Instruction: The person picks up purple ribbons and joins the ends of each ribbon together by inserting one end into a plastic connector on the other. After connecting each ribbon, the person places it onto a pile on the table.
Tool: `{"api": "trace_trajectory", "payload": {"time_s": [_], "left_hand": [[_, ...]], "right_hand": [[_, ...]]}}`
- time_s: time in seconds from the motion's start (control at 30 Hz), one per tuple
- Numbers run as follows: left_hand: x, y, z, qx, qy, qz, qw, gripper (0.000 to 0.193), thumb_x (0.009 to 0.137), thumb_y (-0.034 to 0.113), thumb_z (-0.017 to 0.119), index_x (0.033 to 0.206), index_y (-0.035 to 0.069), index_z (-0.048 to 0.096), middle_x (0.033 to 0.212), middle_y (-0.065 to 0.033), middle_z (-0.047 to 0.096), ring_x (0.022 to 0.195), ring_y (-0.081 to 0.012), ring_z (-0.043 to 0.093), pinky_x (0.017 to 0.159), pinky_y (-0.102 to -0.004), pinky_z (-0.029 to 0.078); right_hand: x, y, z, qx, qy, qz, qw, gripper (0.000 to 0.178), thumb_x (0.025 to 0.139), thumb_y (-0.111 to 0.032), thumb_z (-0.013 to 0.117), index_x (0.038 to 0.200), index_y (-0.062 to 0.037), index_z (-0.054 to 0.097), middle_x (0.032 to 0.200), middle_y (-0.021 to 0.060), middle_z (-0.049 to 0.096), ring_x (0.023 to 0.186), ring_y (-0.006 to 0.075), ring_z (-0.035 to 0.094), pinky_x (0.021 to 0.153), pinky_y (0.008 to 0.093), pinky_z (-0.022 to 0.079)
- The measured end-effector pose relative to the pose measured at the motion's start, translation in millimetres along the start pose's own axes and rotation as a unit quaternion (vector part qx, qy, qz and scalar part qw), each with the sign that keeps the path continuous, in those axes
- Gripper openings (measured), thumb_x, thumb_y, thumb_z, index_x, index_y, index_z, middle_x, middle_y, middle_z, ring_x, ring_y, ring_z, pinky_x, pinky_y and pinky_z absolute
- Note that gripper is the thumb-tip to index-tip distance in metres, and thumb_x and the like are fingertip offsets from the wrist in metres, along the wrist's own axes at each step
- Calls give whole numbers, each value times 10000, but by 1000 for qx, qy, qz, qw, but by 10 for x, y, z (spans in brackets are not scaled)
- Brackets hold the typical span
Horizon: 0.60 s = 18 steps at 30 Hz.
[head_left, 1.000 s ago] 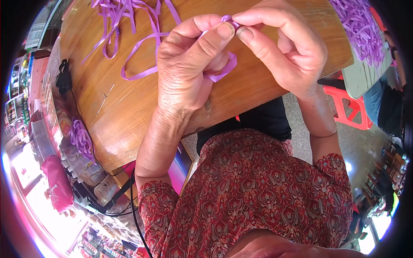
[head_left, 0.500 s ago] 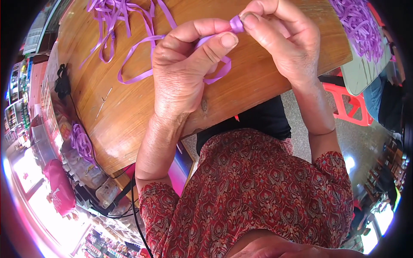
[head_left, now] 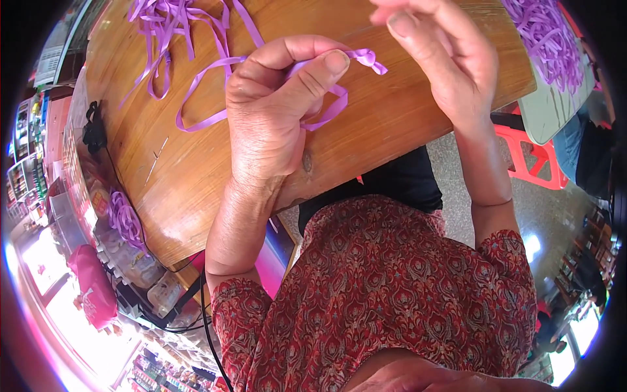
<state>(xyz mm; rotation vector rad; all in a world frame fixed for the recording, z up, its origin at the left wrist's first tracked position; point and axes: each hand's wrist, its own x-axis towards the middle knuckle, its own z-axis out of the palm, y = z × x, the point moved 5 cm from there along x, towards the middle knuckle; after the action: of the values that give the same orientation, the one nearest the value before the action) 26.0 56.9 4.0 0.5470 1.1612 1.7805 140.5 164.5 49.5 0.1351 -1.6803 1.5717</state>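
Observation:
Between thumb and forefinger, my left hand (head_left: 277, 104) pinches a purple ribbon (head_left: 208, 122) over the wooden table. A small knotted loop with a short tail sticks out past the fingertips to the right. The rest of the ribbon drops in a loop below the hand and curves leftward across the tabletop. My right hand (head_left: 450, 59) is raised to the right of the knot, apart from it, fingers spread and holding nothing. Its fingertips are partly blurred near the upper edge.
A heap of purple ribbons (head_left: 163, 29) lies at the table's (head_left: 189, 170) far left. A larger ribbon pile (head_left: 545, 46) rests on a pale surface at right, above a red stool (head_left: 532, 157). A thin needle-like tool (head_left: 157, 159) and a black cable (head_left: 95, 130) are at left.
My right hand has let go of the knotted ribbon end and moved right, its fingers opening. My left hand keeps its pinch, shifted slightly left, and the knot now shows freely.

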Motion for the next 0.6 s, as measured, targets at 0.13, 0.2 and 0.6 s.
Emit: {"api": "trace_trajectory", "payload": {"time_s": [0.13,0.2,0.6], "left_hand": [[-14,17,20,16,-7,-3,1000,116,810,8,669,924,9,647,698,18,601,524,-1,439,462,-141,381],[-8,10,71,22,-3,-13,1000,119,811,16,671,928,13,647,719,13,613,555,-6,488,482,-138,419],[-73,117,82,187,12,42,981,57,820,0,657,876,7,653,738,-4,629,635,-31,568,532,-150,465]], "right_hand": [[15,-269,19,-401,-74,-80,910,444,747,-49,723,1163,10,580,971,117,603,897,220,595,758,296,457],[44,-382,37,-398,-94,26,912,549,674,-146,783,1165,3,588,974,118,599,876,254,587,737,345,441],[38,-337,150,-503,-161,-29,849,259,681,-49,707,931,-8,652,810,40,574,683,191,535,614,327,376]]}}
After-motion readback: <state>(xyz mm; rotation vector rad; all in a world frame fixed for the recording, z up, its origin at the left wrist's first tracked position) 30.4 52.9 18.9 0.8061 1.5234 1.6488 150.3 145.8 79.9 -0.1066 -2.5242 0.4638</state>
